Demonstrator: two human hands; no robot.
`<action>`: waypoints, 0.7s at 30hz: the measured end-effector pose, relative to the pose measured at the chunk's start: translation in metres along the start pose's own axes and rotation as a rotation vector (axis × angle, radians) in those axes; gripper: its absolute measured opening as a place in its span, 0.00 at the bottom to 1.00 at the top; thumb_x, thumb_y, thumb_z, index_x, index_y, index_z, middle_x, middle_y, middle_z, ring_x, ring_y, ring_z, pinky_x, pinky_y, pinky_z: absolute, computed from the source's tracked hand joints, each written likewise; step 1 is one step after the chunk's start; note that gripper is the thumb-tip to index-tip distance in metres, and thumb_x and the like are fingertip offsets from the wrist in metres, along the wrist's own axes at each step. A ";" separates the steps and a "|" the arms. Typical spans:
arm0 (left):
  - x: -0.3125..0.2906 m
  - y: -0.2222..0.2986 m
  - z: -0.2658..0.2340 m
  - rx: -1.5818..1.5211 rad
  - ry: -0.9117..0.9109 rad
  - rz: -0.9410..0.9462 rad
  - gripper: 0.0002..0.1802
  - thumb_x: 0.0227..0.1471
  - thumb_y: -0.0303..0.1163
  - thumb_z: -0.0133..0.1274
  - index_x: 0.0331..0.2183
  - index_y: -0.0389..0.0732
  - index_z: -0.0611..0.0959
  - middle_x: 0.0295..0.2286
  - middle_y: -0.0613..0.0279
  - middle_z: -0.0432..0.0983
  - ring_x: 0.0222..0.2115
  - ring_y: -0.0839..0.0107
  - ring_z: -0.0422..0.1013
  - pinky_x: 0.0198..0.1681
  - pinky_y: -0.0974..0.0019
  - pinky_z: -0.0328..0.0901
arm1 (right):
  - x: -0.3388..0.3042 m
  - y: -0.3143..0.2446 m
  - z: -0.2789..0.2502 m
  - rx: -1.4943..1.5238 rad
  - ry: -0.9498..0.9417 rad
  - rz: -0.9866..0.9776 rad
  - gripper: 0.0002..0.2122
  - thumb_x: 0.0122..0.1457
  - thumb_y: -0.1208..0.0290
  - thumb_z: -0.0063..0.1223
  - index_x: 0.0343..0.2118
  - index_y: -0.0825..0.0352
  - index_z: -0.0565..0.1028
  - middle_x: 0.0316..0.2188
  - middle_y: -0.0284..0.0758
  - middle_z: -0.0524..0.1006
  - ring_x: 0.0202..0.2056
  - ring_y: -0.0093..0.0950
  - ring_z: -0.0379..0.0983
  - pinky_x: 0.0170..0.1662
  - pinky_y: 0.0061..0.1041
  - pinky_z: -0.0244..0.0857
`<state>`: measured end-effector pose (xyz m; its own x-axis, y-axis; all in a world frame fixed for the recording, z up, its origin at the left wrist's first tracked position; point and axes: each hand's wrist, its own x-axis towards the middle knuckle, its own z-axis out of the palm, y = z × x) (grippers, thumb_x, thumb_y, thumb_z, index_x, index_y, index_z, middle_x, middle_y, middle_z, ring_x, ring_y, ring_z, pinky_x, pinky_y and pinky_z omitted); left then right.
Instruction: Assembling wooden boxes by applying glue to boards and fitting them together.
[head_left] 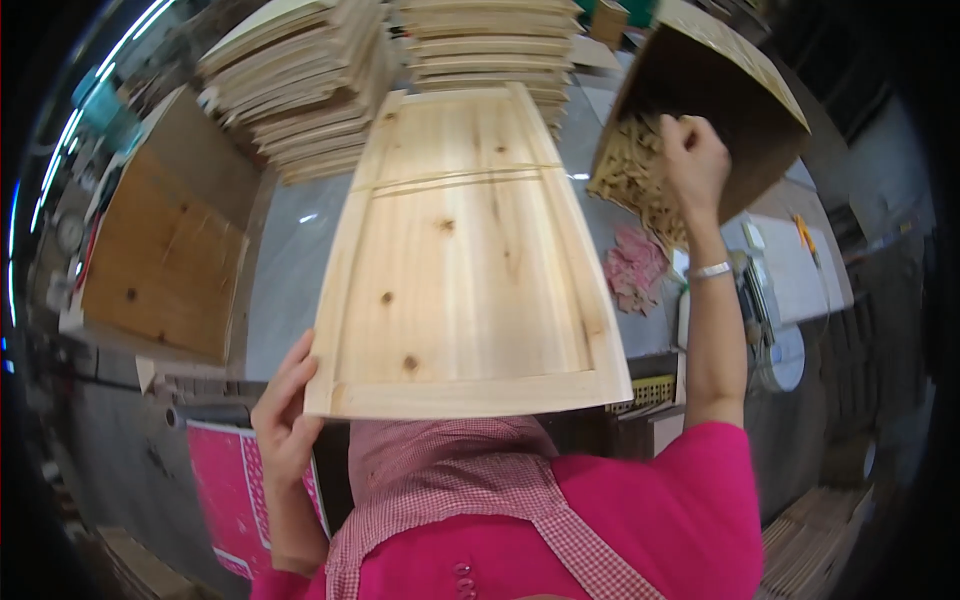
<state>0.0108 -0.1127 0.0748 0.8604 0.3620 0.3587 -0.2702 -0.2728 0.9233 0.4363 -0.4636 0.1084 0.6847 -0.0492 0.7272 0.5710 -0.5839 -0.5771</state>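
A pale wooden panel [450,270] with a raised frame and several dark knots lies in front of me, its near edge toward my apron. A thin tan band [460,178] stretches across its far part. My left hand [288,405] grips the panel's near left corner, thumb and fingers closed on the edge. My right hand [694,165] is raised at the mouth of a cardboard box [740,60], fingers curled closed. Whatever they may hold is hidden. Inside the box lies a heap of tan loops [632,165] that look like rubber bands.
Stacks of similar wooden panels [310,85] stand at the far side of the grey table [290,240]. A crumpled pink cloth [634,268] lies right of the panel. A wooden box [165,270] is on the left. An orange-handled tool [803,232] rests at the right.
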 end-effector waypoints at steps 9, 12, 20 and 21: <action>0.038 0.085 0.050 0.634 -0.121 0.691 0.35 0.46 0.46 0.69 0.52 0.37 0.79 0.57 0.41 0.68 0.60 0.47 0.64 0.62 0.48 0.58 | -0.132 -0.262 -0.059 0.629 -0.702 -0.918 0.10 0.47 0.70 0.66 0.27 0.61 0.73 0.17 0.30 0.68 0.20 0.30 0.68 0.33 0.29 0.63; 0.022 0.095 0.039 0.422 -0.386 0.542 0.14 0.51 0.33 0.64 0.39 0.37 0.85 0.41 0.52 0.80 0.48 0.51 0.75 0.61 0.49 0.59 | -0.147 -0.270 -0.073 0.647 -0.796 -0.934 0.11 0.50 0.67 0.66 0.24 0.60 0.71 0.17 0.30 0.66 0.19 0.30 0.66 0.32 0.29 0.60; -0.004 0.095 0.006 0.104 -0.572 0.502 0.15 0.47 0.36 0.69 0.21 0.44 0.78 0.22 0.66 0.74 0.28 0.65 0.76 0.55 0.50 0.63 | -0.142 -0.251 -0.113 0.434 -0.851 -0.986 0.19 0.52 0.56 0.67 0.20 0.62 0.69 0.15 0.31 0.63 0.19 0.32 0.63 0.34 0.31 0.58; 0.000 0.104 -0.004 0.524 -0.478 0.593 0.18 0.45 0.40 0.70 0.21 0.44 0.77 0.22 0.66 0.72 0.28 0.66 0.74 0.54 0.50 0.64 | -0.138 -0.243 -0.115 0.370 -0.788 -1.019 0.20 0.53 0.55 0.67 0.18 0.62 0.69 0.16 0.31 0.64 0.19 0.33 0.63 0.36 0.32 0.58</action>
<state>-0.0188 -0.1378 0.1708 0.7622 -0.3403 0.5508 -0.5936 -0.7067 0.3848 0.1509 -0.4077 0.1910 -0.1110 0.8238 0.5559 0.9819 0.1774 -0.0667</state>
